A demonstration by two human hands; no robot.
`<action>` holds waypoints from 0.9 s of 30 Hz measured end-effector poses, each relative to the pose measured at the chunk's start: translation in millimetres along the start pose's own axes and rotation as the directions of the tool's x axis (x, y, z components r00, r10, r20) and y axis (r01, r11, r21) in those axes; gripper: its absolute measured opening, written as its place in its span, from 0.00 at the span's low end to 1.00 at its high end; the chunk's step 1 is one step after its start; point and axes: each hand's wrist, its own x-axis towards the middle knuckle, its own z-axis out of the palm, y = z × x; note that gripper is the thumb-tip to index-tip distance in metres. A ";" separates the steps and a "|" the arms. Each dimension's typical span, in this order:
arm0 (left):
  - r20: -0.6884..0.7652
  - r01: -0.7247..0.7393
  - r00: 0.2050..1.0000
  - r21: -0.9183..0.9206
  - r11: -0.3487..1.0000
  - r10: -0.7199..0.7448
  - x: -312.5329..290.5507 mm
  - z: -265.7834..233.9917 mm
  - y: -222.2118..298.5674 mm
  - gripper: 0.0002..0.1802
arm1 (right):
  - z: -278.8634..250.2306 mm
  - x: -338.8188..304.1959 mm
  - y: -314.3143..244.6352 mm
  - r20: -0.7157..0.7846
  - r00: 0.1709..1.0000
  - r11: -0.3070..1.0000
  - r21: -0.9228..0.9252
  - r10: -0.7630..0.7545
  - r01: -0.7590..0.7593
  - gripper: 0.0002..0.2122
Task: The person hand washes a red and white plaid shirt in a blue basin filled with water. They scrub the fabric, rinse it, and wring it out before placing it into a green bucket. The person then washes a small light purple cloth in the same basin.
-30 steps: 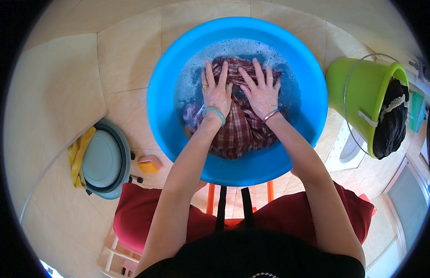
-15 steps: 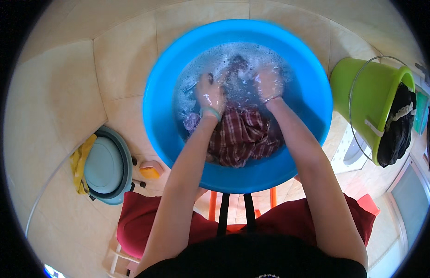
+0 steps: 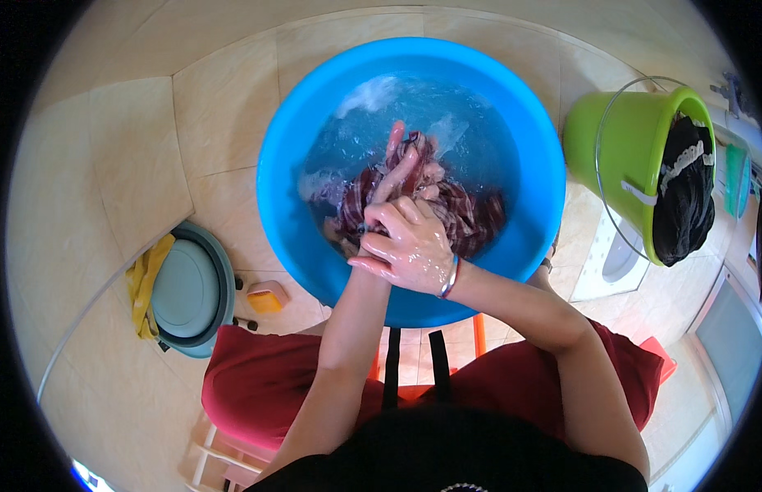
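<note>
A maroon-and-white plaid cloth (image 3: 475,217) lies bunched in the water of a big blue basin (image 3: 287,164). My left hand (image 3: 393,176) is in among its folds, wet, with cloth between the fingers. One or two of those fingers stretch away from me; the rest are partly covered by fabric and by the other hand. My right hand (image 3: 410,246) lies across my left wrist, its fingers bent over it and the thumb at the near side. A bracelet (image 3: 451,277) circles my right wrist. White suds (image 3: 371,94) float at the basin's far side.
A green bucket (image 3: 615,156) with a wire handle and dark clothing (image 3: 684,197) in it is at the right. On the left are a folded grey-blue basin (image 3: 187,287), a yellow cloth (image 3: 150,283) and a small pink-and-orange box (image 3: 268,297). A white floor fixture (image 3: 615,262) lies below the bucket.
My right hand has moved left and nearer, out of the suds and onto my left wrist. The plaid cloth is now bunched around my left hand. Less foam covers the water.
</note>
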 end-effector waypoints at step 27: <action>-0.395 -0.082 0.762 0.727 0.682 0.513 35.8 -60.2 17.8 0.24 | 25.5 -25.1 154.0 -0.049 0.943 0.842 -0.437 0.328 -0.316 0.19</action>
